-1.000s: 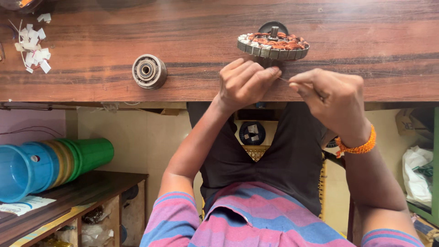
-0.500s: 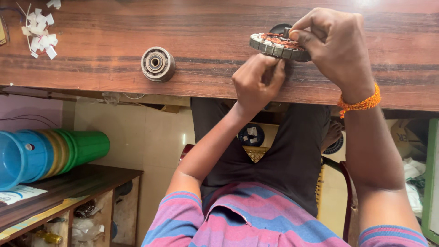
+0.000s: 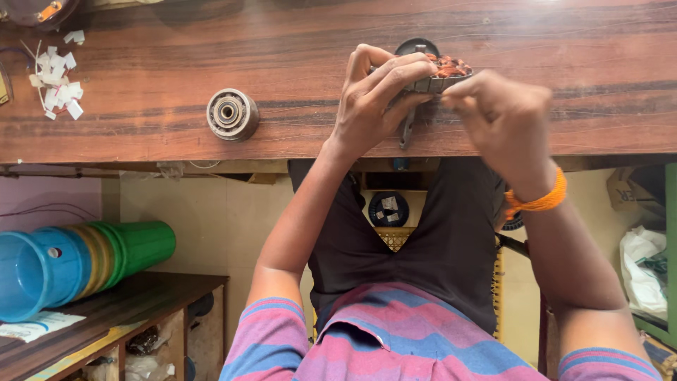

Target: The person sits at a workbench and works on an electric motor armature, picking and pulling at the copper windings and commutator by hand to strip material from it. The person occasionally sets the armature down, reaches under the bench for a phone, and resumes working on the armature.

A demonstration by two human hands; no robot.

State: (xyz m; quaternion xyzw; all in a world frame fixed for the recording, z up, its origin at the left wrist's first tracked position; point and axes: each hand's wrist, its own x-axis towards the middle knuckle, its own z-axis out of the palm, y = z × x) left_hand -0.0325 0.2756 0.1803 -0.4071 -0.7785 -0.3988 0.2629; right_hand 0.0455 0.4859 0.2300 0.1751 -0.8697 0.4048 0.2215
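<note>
Left hand [image 3: 374, 99] is clamped on the near rim of the round grey metal motor stator with copper-coloured windings [image 3: 441, 70], fingers curled over its top edge, thumb underneath. Right hand [image 3: 504, 116] is pressed in against the stator's right side, fingers pinched together on something at the rim; too blurred to say what, or whether it grips the stator itself.

The stator sits near the front edge of the brown wooden tabletop [image 3: 141, 77], tipped up on its side rather than lying flat, windings facing up and a little away from the person. Being a flat ring, its axis runs through the hole, slanting up and away; a dark strip hangs from beneath it over the edge.

The risk, as I read it: so near the edge and tilted, a slip of either hand could drop it off the tabletop, or a pinch could snag the fine copper wire.

Off left, well apart, a small round steel bearing [image 3: 231, 113] and white paper scraps [image 3: 56, 85].
</note>
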